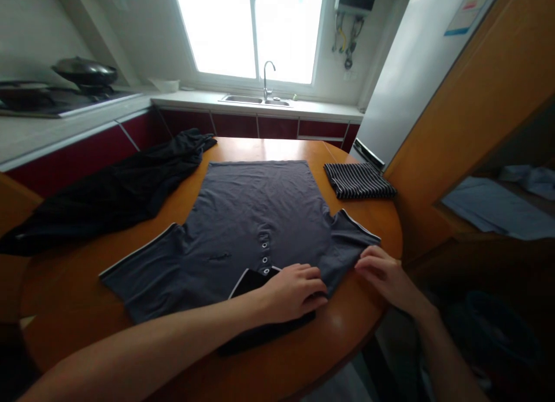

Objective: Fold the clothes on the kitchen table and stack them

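Observation:
A dark grey polo shirt [260, 211] lies spread front up on the wooden table, its hem toward the window and its black, white-edged collar toward me. My left hand [295, 292] reaches across the collar, fingers curled on the shoulder seam beside it, closed on the cloth there. Part of the collar is hidden under that hand and forearm. At the lower corner of the right-hand sleeve, my right hand [384, 273] pinches the fabric between thumb and fingers. The other sleeve [147, 269] lies flat with its white-trimmed cuff pointing left.
On the round table [347, 338], a folded black-and-white striped garment [359, 180] lies at the right and a crumpled dark garment [117, 188] at the left. A refrigerator [416, 72] stands behind right. Beyond are a counter, a sink [255, 100] and a stove with a wok [84, 72].

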The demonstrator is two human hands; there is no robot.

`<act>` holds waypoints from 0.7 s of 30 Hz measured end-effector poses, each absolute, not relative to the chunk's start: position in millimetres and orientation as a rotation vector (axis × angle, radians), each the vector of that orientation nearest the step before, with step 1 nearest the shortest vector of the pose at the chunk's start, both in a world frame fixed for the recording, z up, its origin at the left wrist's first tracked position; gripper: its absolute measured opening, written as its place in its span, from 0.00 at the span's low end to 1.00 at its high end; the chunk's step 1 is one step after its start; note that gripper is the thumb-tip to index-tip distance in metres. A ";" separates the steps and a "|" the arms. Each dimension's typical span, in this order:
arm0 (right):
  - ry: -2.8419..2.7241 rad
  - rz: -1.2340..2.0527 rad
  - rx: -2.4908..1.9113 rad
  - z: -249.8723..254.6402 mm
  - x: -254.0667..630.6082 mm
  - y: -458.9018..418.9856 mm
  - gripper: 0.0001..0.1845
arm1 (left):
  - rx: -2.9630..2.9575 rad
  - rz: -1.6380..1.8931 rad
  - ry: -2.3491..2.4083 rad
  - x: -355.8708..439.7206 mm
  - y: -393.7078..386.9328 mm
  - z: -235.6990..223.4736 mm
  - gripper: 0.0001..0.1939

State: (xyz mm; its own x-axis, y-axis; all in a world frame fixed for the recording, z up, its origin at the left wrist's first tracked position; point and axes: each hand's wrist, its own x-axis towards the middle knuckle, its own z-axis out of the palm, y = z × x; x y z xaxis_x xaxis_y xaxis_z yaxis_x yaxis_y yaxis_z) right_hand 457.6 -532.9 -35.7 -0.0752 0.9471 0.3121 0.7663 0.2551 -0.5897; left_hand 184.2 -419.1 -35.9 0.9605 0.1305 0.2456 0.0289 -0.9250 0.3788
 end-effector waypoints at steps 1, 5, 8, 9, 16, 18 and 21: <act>-1.907 0.330 -1.520 -40.6 453.7 -535.9 0.08 | 2.721 0.370 0.122 184.6 -419.1 -36.1 0.10; -1.987 0.169 -1.472 -51.8 444.8 -524.4 0.11 | 2.707 0.344 0.164 185.1 -419.0 -34.7 0.10; -2.011 0.071 -1.521 -52.5 448.9 -512.3 0.12 | 2.700 0.339 0.195 184.3 -418.7 -32.5 0.09; -2.018 0.045 -1.541 -52.5 452.0 -510.0 0.13 | 2.697 0.340 0.197 184.1 -418.6 -32.0 0.09; -2.132 -0.060 -1.659 -50.7 475.9 -506.5 0.11 | 2.682 0.329 0.195 184.4 -417.5 -32.9 0.10; -2.129 -0.056 -1.686 -48.3 482.3 -508.1 0.11 | 2.680 0.326 0.196 184.6 -417.2 -34.0 0.10; -2.036 -0.109 -1.746 -47.6 496.8 -512.9 0.09 | 2.670 0.331 0.186 184.9 -417.1 -34.4 0.10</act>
